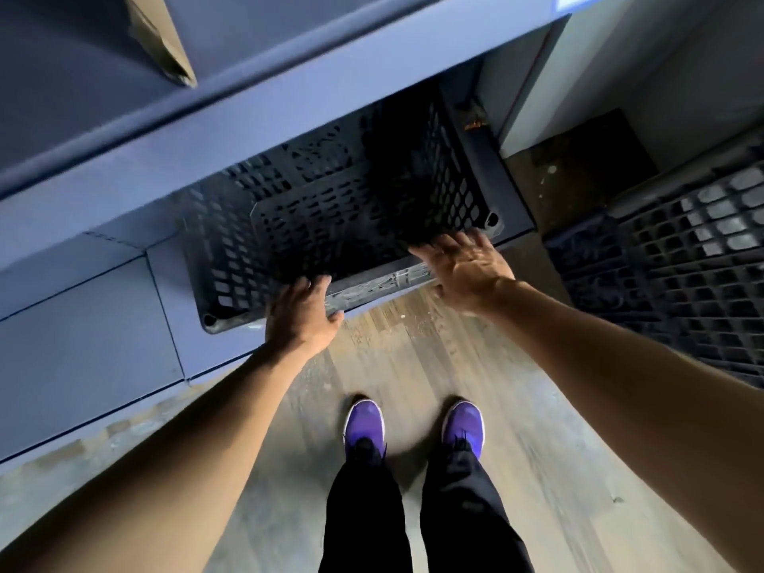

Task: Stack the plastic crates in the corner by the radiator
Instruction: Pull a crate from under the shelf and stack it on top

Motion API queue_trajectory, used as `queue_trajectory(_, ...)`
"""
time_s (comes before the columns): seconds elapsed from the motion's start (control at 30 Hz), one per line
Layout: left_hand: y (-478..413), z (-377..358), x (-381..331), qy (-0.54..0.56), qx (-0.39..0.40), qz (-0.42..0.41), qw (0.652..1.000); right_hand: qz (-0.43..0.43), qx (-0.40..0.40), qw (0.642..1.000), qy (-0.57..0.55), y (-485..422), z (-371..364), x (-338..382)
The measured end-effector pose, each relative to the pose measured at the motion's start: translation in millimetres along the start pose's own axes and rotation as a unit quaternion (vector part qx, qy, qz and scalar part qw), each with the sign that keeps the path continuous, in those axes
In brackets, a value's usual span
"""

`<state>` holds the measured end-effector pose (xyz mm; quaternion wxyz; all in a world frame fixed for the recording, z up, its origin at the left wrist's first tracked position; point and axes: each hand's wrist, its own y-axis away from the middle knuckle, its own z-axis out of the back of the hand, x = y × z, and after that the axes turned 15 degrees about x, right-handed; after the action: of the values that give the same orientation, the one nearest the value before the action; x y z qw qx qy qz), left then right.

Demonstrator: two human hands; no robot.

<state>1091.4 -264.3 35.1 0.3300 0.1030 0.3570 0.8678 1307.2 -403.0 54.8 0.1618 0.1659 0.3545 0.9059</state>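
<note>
Head view, left to right: blue-grey cabinet [82,324] fills the 9 o'clock side. Left hand [299,316] curls over the near rim of the black crate [330,208] — fingers bent over the edge, thumb on the outer face, gripping it. That crate sits in a recess under the cabinet ledge at 12 o'clock, its lattice walls blurred. Right hand [465,262] lies spread and flat on the same rim near its right corner, fingers splayed, clasping nothing. Purple shoes [413,425] stand on the wood floor [537,469] at 6 o'clock. Second crate [682,275] — also black lattice — stands at 3 o'clock, apart from both hands.
</note>
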Motion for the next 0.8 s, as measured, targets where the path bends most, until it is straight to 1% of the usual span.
queue_trajectory(0.07,-9.7,2.8,0.0,0.011,0.0,0.003,1.0,-0.016,-0.015,1.0,0.006,-12.2,-3.5,0.0)
queue_trajectory(0.13,-19.8,9.3,4.9,0.013,0.027,0.0,1.0,-0.03,-0.021,0.999,0.005,-19.1,-0.5,1.2)
queue_trajectory(0.2,-31.2,11.4,15.3,0.001,0.066,-0.008,0.998,-0.033,-0.003,0.999,0.008,-27.0,3.6,2.8)
queue_trajectory(0.27,-34.1,10.8,23.3,0.005,0.088,-0.022,0.996,-0.026,0.028,0.999,0.011,-31.1,7.5,4.5)
queue_trajectory(0.33,-30.2,5.6,26.7,0.023,0.087,-0.044,0.995,-0.019,0.052,0.998,0.012,-31.0,6.5,5.6)
queue_trajectory(0.47,-11.9,-2.0,29.7,-0.02,0.041,-0.076,0.996,-0.002,0.082,0.996,0.031,-21.4,-8.6,11.7)
queue_trajectory(0.57,4.3,-0.6,29.8,-0.009,0.025,-0.092,0.995,-0.015,0.095,0.994,0.046,-10.1,-12.4,16.9)
queue_trajectory(0.73,33.1,25.0,21.4,-0.022,0.062,-0.09,0.994,-0.036,0.097,0.992,0.071,19.7,4.4,25.4)
queue_trajectory(0.8,47.0,37.4,19.1,-0.019,0.079,-0.086,0.993,-0.039,0.091,0.993,0.064,39.6,12.0,28.8)
